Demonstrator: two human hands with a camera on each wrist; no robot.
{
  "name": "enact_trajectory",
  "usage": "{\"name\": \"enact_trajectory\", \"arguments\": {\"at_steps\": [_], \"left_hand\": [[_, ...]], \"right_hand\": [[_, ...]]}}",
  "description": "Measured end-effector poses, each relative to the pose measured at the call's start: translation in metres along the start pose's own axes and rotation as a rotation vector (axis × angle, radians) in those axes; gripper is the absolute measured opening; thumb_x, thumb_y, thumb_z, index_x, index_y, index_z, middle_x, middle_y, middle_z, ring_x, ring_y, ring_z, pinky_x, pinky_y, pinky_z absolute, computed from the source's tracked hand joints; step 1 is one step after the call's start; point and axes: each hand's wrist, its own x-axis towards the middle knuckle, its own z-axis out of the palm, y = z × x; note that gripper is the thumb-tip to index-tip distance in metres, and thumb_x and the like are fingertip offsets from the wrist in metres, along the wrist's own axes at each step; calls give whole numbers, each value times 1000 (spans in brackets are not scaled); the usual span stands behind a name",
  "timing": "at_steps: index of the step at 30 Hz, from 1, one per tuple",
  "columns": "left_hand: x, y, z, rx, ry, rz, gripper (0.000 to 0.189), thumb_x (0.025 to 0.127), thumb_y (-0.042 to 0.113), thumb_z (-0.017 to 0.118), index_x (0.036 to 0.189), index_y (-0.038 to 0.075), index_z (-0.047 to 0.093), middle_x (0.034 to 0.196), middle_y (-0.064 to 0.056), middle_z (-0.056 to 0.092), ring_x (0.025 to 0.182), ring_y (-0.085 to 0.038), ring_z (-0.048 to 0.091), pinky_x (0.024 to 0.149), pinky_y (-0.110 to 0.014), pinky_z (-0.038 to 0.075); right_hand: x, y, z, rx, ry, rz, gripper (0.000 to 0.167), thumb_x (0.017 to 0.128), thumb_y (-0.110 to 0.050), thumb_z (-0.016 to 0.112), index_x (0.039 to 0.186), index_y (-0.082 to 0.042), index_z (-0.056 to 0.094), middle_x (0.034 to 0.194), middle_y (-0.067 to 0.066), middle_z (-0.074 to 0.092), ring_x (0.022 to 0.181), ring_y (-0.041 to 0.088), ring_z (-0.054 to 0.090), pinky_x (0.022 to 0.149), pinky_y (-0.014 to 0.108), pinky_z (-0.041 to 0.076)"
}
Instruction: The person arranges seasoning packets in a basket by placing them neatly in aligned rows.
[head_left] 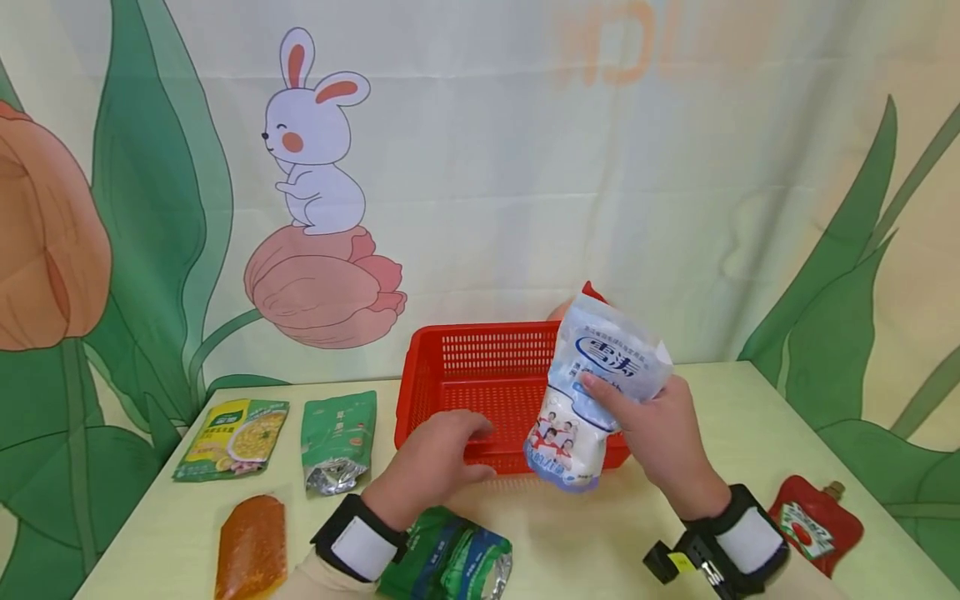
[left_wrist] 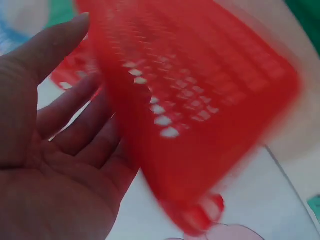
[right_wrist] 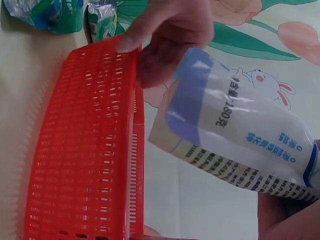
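Note:
My right hand [head_left: 670, 437] grips a white-and-blue salt packet [head_left: 592, 375], thumb across its front, holding it tilted above the right part of a red plastic basket [head_left: 480, 331]. The right wrist view shows the back of the packet [right_wrist: 215, 125] beside the basket's perforated wall [right_wrist: 80, 145]. My left hand [head_left: 435, 457] is at the basket's front left, thumb and fingers spread and loosely bent. In the left wrist view its fingers pass partly behind the blurred basket [left_wrist: 200, 125]; whether they touch the rim I cannot tell. A red tip [head_left: 591, 291] shows behind the packet.
Left of the basket lie a yellow-green soup packet [head_left: 232, 440], a green pouch [head_left: 339, 437] and a bag of orange-brown sauce [head_left: 252, 542]. A green-blue packet [head_left: 442, 557] lies below my left wrist. A red spouted pouch [head_left: 816, 521] is at right. A printed cloth [head_left: 487, 167] hangs behind.

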Motion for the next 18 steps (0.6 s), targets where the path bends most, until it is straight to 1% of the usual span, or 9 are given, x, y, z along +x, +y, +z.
{"name": "enact_trajectory", "arguments": {"at_steps": [2, 4, 8, 13, 18], "left_hand": [[4, -8, 6, 85, 10, -4, 46, 78, 23, 90, 119, 9, 72, 109, -6, 75, 98, -22, 68, 92, -42, 61], [7, -15, 12, 158, 15, -18, 39, 78, 24, 90, 111, 10, 75, 101, -4, 76, 89, -19, 67, 89, -41, 62], [11, -24, 22, 255, 27, -49, 25, 81, 25, 88, 99, 12, 77, 88, -2, 76, 73, -15, 63, 80, -38, 63], [11, -23, 25, 283, 52, -49, 23, 82, 26, 87, 100, 13, 80, 85, -2, 77, 68, -15, 64, 78, -40, 63], [11, -21, 24, 276, 50, -54, 22, 83, 25, 86, 100, 13, 81, 84, -2, 78, 66, -15, 63, 79, -40, 63]], "right_hand": [[5, 0, 2, -14, -2, -38, 57, 91, -37, 78, 139, -15, 56, 132, 12, 68, 109, 30, 73, 81, 40, 64], [10, -1, 4, -40, 3, -95, 54, 91, -36, 78, 137, -14, 59, 130, 12, 70, 108, 32, 74, 80, 41, 64], [23, -4, 7, -106, 13, -192, 50, 91, -37, 78, 131, -9, 65, 124, 14, 73, 105, 34, 75, 78, 42, 64], [42, -8, 10, -155, 13, -248, 47, 92, -36, 77, 127, -6, 69, 118, 16, 75, 101, 35, 76, 76, 45, 64], [62, -10, 17, -213, 1, -268, 46, 93, -34, 77, 126, -3, 70, 115, 18, 76, 99, 35, 77, 76, 46, 63]]}}
